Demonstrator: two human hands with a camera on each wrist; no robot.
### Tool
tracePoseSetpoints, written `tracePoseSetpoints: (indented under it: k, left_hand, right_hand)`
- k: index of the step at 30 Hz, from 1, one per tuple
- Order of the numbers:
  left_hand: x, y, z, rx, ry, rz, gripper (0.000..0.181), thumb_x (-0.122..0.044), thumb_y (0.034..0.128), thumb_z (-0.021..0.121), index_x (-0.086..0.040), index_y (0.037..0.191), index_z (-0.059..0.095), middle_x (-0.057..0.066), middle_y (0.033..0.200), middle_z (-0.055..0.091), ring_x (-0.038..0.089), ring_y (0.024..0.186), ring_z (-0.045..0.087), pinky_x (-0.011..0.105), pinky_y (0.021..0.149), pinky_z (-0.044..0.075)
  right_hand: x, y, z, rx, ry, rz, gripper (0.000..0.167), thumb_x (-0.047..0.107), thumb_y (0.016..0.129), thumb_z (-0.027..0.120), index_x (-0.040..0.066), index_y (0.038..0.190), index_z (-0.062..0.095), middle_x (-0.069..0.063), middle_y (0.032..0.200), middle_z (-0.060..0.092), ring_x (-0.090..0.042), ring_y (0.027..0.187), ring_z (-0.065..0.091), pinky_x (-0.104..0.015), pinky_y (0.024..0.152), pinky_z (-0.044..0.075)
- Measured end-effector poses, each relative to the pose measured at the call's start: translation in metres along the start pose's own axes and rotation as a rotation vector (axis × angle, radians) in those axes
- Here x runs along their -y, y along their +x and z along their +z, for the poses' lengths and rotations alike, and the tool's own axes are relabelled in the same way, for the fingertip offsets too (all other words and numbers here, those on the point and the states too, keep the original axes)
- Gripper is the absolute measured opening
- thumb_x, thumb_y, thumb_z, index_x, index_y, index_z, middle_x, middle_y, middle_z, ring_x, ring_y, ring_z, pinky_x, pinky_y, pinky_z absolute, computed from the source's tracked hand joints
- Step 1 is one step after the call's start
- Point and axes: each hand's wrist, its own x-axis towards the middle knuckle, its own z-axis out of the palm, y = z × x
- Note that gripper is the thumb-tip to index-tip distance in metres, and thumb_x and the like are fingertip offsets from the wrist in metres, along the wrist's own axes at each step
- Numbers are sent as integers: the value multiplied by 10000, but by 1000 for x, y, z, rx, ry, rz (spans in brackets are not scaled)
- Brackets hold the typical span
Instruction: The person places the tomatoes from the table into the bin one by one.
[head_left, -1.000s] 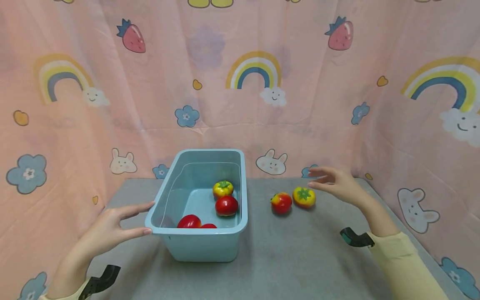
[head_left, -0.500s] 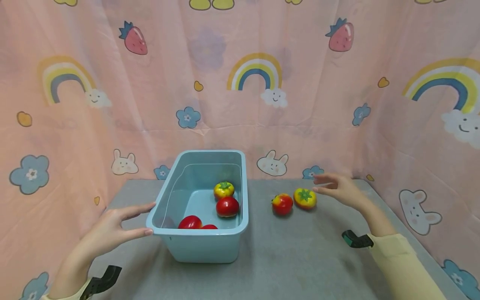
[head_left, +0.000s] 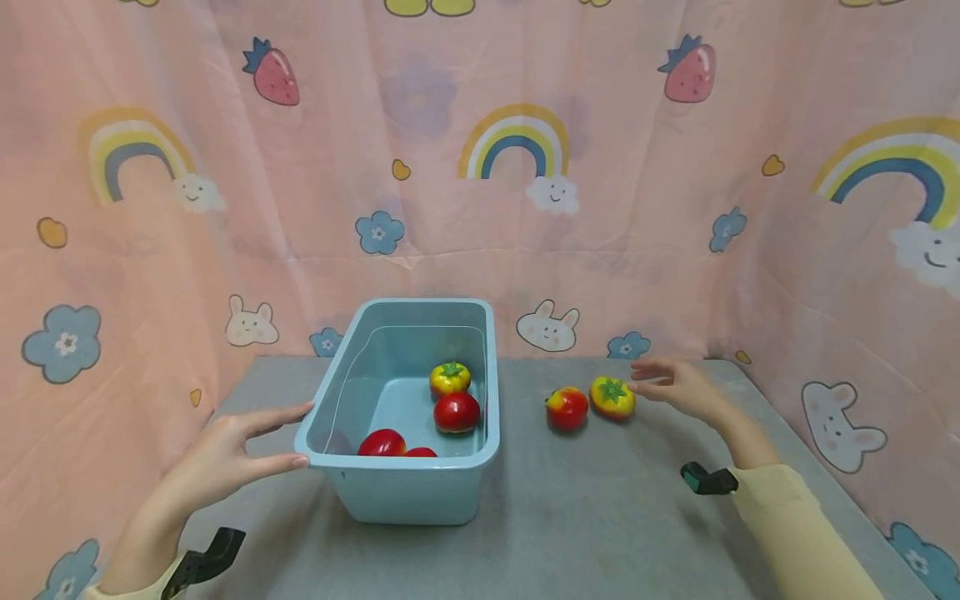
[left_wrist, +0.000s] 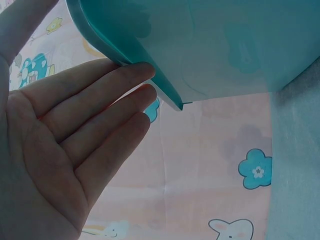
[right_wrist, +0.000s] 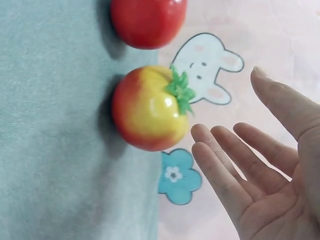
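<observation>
A light-blue plastic bin [head_left: 405, 496] stands on the grey table, several tomatoes inside it. My left hand [head_left: 217, 458] touches the bin's left rim with its fingertips and thumb; its fingers look nearly straight in the left wrist view. My right hand [head_left: 686, 390] is held beside a yellow-and-red tomato [head_left: 612, 398] with a green calyx, fingers relaxed and holding nothing. In the right wrist view, the fingertips are close to that yellow-red tomato [right_wrist: 150, 107]; whether they touch it I cannot tell. A redder tomato [head_left: 567, 409] lies just left of it.
Inside the bin sit a yellow tomato [head_left: 450, 379] and a red tomato [head_left: 457, 412]; other red ones are partly hidden by the near rim. A pink patterned curtain [head_left: 637, 267] hangs behind and along both sides of the grey table [head_left: 585, 517].
My right hand has lowered and shifted slightly right, level with the yellow-and-red tomato. The left hand stays at the bin's rim. The whole view has drifted slightly.
</observation>
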Motion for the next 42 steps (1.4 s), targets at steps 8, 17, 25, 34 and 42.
tracePoseSetpoints:
  k: [8,17,25,34,42]
  left_hand:
    - [0,0,0,8,-16,-7,590,-447,774,747,-269,1312,582,-71,1243,638,244,1140,612,413,868,516]
    - [1,0,-1,8,-12,-4,593,-448,777,744,-274,1318,575,-84,1248,633,235,1145,610,415,873,512]
    - [3,0,0,5,-6,4,585,-440,774,749,-281,1311,579,-96,1245,633,182,1148,602,345,882,510]
    - [1,0,-1,7,-12,3,586,-432,778,749,-279,1316,575,-93,1252,629,180,1158,594,339,889,504]
    - [0,0,-1,7,-6,-3,587,-440,780,745,-282,1318,573,-93,1251,629,199,1156,598,351,882,507]
  right_hand:
    - [-17,8,9,-13,-17,41,593,424,912,605,22,1337,506,-224,1249,597,-436,1145,544,-543,906,474]
    - [-27,16,19,-5,-22,99,635,443,910,599,-7,1345,488,-249,1277,567,-449,1151,534,-526,903,481]
    - [-28,20,29,28,-9,138,677,487,891,605,5,1351,484,-251,1313,530,-434,1175,508,-532,929,462]
    - [-27,23,38,53,10,169,709,526,871,609,13,1346,485,-251,1314,507,-399,1166,493,-509,919,470]
    - [-33,23,44,65,79,187,727,502,887,602,-15,1369,434,-295,1336,468,-407,1176,500,-418,885,520]
